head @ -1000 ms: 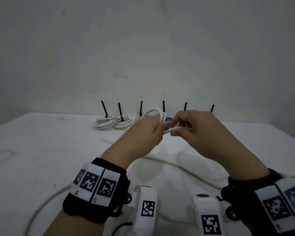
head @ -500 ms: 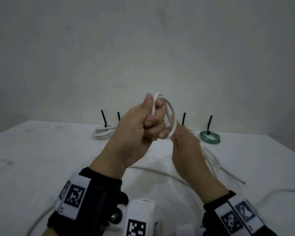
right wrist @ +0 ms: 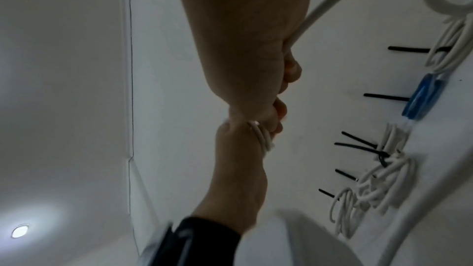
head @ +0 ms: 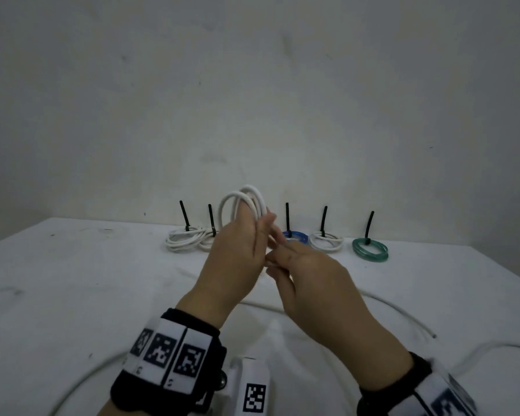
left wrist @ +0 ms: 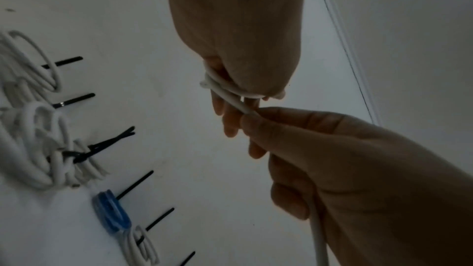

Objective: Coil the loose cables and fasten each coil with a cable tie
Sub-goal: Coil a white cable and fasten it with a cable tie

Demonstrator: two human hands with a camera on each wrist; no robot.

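Note:
My left hand [head: 257, 232] is raised above the white table [head: 72, 295] and grips a small coil of white cable [head: 243, 202], whose loops stand up over the fingers. In the left wrist view the coil [left wrist: 220, 86] wraps round those fingers. My right hand [head: 282, 261] sits just below and to the right, touching the left, and pinches the same white cable [left wrist: 317, 240] where it leaves the coil. The loose tail of the cable [head: 403, 313] trails across the table to a cut end at the right.
Along the table's far edge by the wall lies a row of tied coils: white ones [head: 183, 240], a blue one [head: 296, 235], another white one [head: 326, 241] and a green one [head: 370, 250]. Each has a black cable tie [head: 324, 219] sticking up.
The right hand has come up from below to meet the left hand. The coil in the left hand now shows more loops, and the free cable on the table has shifted.

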